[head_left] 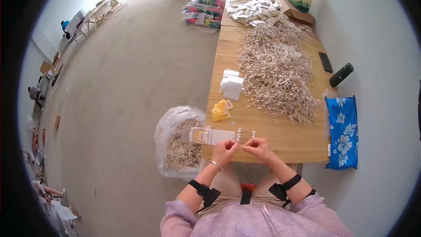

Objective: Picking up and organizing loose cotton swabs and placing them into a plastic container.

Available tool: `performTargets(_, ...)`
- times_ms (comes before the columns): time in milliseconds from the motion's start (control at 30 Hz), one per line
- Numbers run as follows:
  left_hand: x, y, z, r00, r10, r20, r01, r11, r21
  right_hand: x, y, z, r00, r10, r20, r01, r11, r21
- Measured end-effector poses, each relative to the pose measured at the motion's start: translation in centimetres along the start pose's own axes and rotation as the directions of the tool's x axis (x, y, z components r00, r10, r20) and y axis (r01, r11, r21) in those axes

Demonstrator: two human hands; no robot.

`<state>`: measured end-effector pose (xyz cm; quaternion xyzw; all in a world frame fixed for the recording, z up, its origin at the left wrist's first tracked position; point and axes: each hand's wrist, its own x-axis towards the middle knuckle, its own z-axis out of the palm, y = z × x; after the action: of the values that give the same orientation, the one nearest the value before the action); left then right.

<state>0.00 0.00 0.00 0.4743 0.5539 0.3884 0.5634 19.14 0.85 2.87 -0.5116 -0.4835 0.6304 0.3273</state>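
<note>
Just below the centre of the frame, the left hand and the right hand are brought close together at the near edge of the wooden table. Both are curled, fingertips pinched toward each other, and something thin and pale — probably a single stick — seems to be held between them, though it is too small to be made out with certainty. Just above the hands, almost touching them, a clear packet is laid flat on the table, with rows of sticks seen at both of its ends. Further up and to the right, a large heap of sticks is spread over the tabletop — well apart from the hands. To the left of the left hand, beside the table edge, a plastic bag filled with more sticks is seen on the floor.
</note>
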Motion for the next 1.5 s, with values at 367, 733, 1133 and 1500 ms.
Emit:
performTargets(367, 1.9, -0.8, 1.4, 0.931, 0.305, -0.202, -0.273, 0.947, 0.170, 3.2, 1.5, -2.2, 0.837, -0.506, -0.207, 0.206, 0.643, -0.738)
performTargets(733, 6.9, -2.6, 3.3, 0.968, 0.084, -0.236, -0.181, 0.883, -0.432, 5.0, 2.1, 0.2, 0.780, -0.600, -0.179, 0.162, 0.469, -0.868)
performTargets(1133, 5.9, -2.1, 4.2, 0.977, 0.150, -0.154, -0.204, 0.869, -0.451, 5.2, 3.7, 2.1, 0.764, -0.480, -0.431, 0.373, 0.874, -0.312)
performTargets(1500, 5.5, -2.2, 4.4, 0.976, 0.163, -0.146, -0.215, 0.841, -0.497, 3.6, 4.1, 0.8, 0.824, -0.545, -0.154, 0.183, 0.513, -0.839)
